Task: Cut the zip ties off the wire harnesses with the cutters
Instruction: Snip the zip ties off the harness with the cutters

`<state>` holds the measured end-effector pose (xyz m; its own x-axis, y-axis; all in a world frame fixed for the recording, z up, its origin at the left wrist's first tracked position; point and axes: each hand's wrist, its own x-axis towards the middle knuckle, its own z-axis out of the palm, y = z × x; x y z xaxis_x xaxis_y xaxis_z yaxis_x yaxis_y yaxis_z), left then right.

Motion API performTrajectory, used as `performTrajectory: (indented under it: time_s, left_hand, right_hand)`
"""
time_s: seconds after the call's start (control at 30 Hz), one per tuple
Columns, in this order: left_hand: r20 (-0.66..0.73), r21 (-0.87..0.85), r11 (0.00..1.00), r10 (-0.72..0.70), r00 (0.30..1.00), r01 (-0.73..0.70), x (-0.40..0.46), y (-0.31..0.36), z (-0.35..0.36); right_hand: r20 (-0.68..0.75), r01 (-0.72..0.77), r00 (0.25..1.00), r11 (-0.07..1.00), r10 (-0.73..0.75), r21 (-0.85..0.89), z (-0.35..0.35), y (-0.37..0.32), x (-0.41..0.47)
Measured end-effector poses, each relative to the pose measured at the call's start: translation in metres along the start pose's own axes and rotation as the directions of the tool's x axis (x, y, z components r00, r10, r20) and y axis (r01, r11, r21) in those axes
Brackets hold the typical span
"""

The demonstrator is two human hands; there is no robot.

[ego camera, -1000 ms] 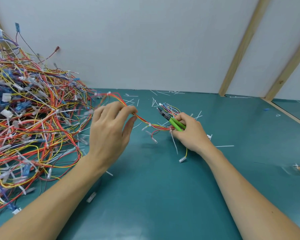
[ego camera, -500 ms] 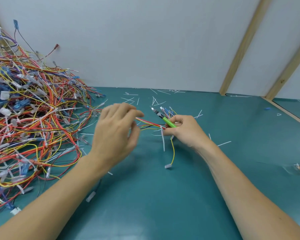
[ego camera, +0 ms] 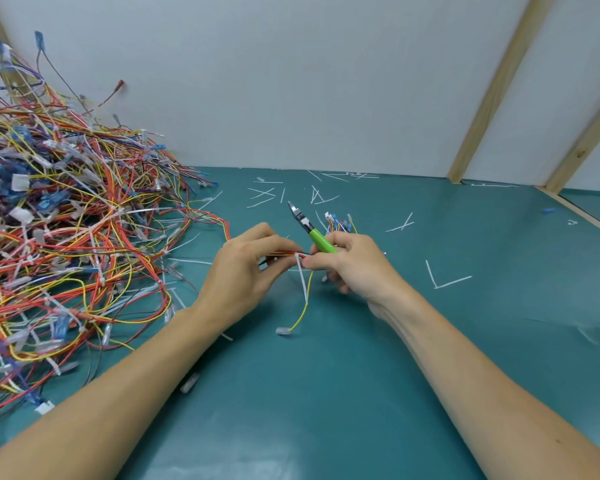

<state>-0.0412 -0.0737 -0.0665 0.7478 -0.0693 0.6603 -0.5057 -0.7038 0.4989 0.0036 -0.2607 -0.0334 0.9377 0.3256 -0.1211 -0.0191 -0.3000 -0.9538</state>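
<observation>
1. Green-handled cutters [ego camera: 314, 235] sit tucked in my right hand [ego camera: 352, 266], which also pinches the wire harness [ego camera: 293, 254]; my left hand [ego camera: 246, 271] pinches the same bundle just beside it, above the table [ego camera: 326, 393].
2. Risk: the white zip tie [ego camera: 302, 278] sits tight on the wires, so a careless bite could nick insulation.
3. The harness runs left-right between my hands; the cutters' tips point up and away, leftward.

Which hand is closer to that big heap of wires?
Left. The left hand sits just right of the wire pile, near its edge; the right hand, holding the cutters, is farther right, beyond the left.
</observation>
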Motion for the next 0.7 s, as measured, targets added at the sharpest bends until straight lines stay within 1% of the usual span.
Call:
performTrajectory:
  time_s: [0.13,0.27,0.37,0.5,0.6,0.7]
  left_hand:
    - [-0.028,-0.053,0.995,-0.087,0.996,0.086,-0.002,-0.006,-0.001]
    - [-0.058,-0.036,0.986,-0.162,0.985,0.160,-0.003,-0.008,0.000]
    - [-0.023,-0.051,0.979,-0.196,0.980,0.195,-0.003,-0.006,0.001]
    - [0.009,-0.049,0.978,-0.203,0.979,0.204,-0.004,-0.004,0.003]
    - [0.081,-0.014,0.983,-0.181,0.980,0.183,-0.004,-0.002,0.005]
    - [0.118,-0.031,0.984,-0.171,0.978,0.176,-0.004,-0.002,0.007]
  right_hand:
    - [-0.059,0.098,0.994,0.992,-0.094,0.075,0.000,-0.003,-0.004]
    - [-0.121,0.276,0.955,0.960,-0.269,0.044,0.000,-0.004,-0.004]
    - [-0.108,0.358,0.929,0.933,-0.354,0.019,0.001,-0.004,-0.005]
    - [-0.056,0.370,0.927,0.928,-0.371,-0.036,0.008,-0.001,-0.006]
    - [-0.089,0.372,0.922,0.926,-0.377,-0.072,0.011,0.001,-0.005]
    - [-0.124,0.357,0.925,0.933,-0.360,-0.046,0.009,0.002,-0.004]
